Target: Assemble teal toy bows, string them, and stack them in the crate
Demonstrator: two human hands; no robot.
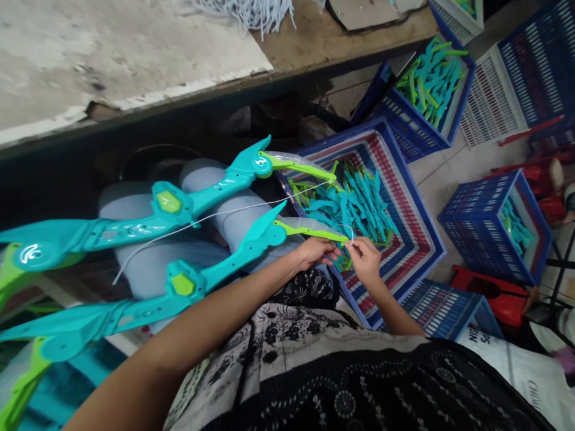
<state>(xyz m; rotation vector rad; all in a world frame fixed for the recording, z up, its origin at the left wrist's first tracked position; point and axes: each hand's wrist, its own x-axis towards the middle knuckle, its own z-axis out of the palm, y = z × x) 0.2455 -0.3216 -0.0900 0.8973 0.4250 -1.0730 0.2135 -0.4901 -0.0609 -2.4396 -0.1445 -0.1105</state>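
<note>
Two toy bows of turquoise and lime-green plastic lie across my lap. The nearer toy bow (251,242) reaches its lime tip to both hands. My left hand (318,250) is closed at this tip, with its fingers curled beneath it, partly hidden. Thumb and fingers of my right hand (366,258) pinch a thin white string (351,232) at the end of the tip; a small loop of it stands up there. The farther toy bow (215,194) has a white cord (233,211) running from its lime tip, its other end loose over my leg.
Beyond my hands stands a large blue crate (415,239) with a striped lining, holding turquoise and green parts. Another parts crate (415,134) is behind it, and a blue crate (485,221) stands to the right. A worktable (179,66) bears a bundle of white strings (265,13).
</note>
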